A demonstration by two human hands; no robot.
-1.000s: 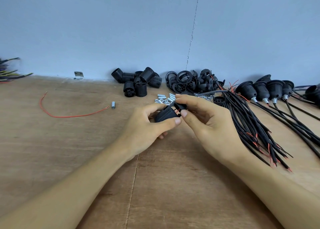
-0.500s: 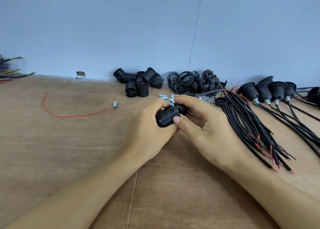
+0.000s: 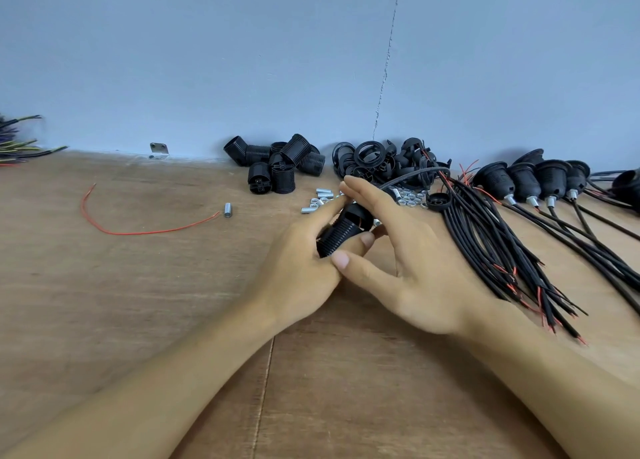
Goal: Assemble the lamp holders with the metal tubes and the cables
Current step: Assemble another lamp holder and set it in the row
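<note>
The left hand (image 3: 294, 275) is gripping the lamp holder (image 3: 337, 236) by its ribbed body. The right hand (image 3: 422, 268), fingers straight, is covering its far end.

Left hand (image 3: 298, 261) grips lamp holder (image 3: 341, 231), right hand (image 3: 415, 261) touching.

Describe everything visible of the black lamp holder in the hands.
The black ribbed plastic lamp holder is a short cylinder, threaded along its body, with a smooth rounded cap at the far end. It is tilted, cap away from the camera, over the wooden table. The left hand grips its body; the right hand reaches straight fingers over the cap.
</note>
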